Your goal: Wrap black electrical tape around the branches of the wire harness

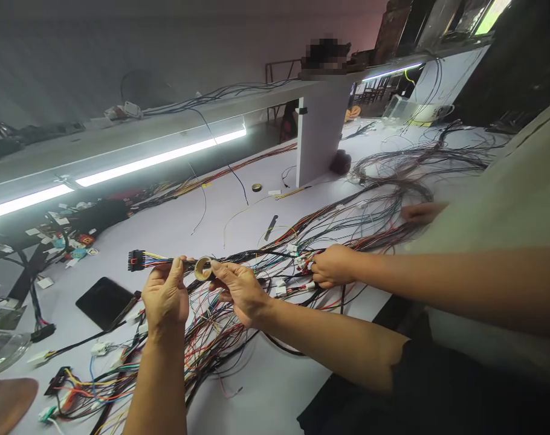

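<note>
Left hand [166, 297], left of centre, pinched tight on multicoloured wire bundle [157, 262] with black rectangular plastic connector [136, 260]; right hand [241, 291], mid-frame, closed on edge of tan-cored tape roll [197, 270].

i have a white table [161, 232] in front of me. over its near part sprawls a tangle of coloured wires [220, 338], with a white connector [101, 348] and a black connector [57, 382] towards its left end. just beyond these i see a flat black slab [103, 303]. farther back lie a small roll of tape [256, 188] and a dark flat strip [271, 228]; long wire bundles [406, 163] spread to my right, and an upright panel [320, 133] stands on the tabletop.
</note>
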Demonstrator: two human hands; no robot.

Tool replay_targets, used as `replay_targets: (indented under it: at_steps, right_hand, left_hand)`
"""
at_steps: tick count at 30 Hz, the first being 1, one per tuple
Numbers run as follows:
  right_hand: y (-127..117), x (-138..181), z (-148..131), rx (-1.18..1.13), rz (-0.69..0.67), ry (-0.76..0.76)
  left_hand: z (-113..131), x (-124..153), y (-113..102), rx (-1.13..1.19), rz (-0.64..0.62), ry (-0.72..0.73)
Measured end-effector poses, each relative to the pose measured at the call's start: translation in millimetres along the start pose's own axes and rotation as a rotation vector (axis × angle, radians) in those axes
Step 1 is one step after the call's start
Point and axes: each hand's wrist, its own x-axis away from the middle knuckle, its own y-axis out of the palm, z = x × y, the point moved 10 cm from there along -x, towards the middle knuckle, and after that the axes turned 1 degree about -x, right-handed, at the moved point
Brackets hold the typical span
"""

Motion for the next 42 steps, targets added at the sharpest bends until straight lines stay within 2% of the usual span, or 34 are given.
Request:
replay_targets:
  at_steps: [4,10,15,19,21,25,27,30,33,37,42]
  right_hand:
    - [-1,1,-7,-0.269,0.077,0.085]
    - [-2,-1,-14,-0.375,0.163,0.158]
    - [-10,-10,-19,-0.314,0.223,0.198]
    - [-10,-16,-28,-0.105,0.105,0.218]
    - [-18,-15,-39,0.064,0.082,0.133]
    - [-31,2,-67,0.561,0.106,-0.286]
    - [-21,12,-59,0.766,0.018,-0.430]
    - [-4,18,-35,0.942,-0.119,-0.540]
    - [7,12,-22,1.052,-0.115,-0.572]
    - [19,2,-13,0.963,-0.137,-0.511]
    - [20,-10,6,0.559,-0.155,-0.325]
  left_hand:
    - [1,6,2,0.020,-0.009,0.019]
    - [0,11,4,0.031,-0.034,0.012]
    - [8,18,7,0.019,-0.053,0.051]
    - [7,18,7,0.018,-0.049,0.016]
    - [5,16,3,0.024,-0.023,0.004]
    - [4,12,-7,-0.006,0.069,0.007]
    - [6,11,-11,-0.032,0.110,0.018]
    - [13,12,-5,-0.046,0.106,0.060]
    - [23,15,4,-0.064,0.075,0.119]
    - [30,20,11,-0.088,0.058,0.141]
    - [30,25,15,-0.105,0.044,0.083]
